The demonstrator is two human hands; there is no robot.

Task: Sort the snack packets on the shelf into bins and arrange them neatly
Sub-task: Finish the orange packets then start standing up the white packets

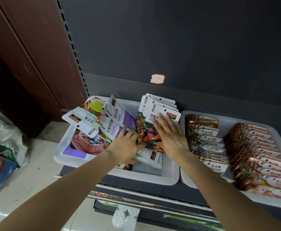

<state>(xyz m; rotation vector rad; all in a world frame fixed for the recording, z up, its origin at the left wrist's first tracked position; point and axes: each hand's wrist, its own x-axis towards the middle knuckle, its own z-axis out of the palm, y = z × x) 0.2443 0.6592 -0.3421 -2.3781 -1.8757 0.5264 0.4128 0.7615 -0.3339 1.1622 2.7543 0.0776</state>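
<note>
Glossy flat snack packets are lying mixed in a white plastic bin on the dark shelf. The left hand is resting on them with fingers spread. The right hand is pressing flat, with straight fingers, on a standing row of berry packets. A second white bin beside it is holding two neat rows of orange packets. The floor is of pale tiles.

This is a shop: a dark metal display shelf with a slotted upright, a torn price sticker on its back panel, and white bins holding rows of identical snack packets.
</note>
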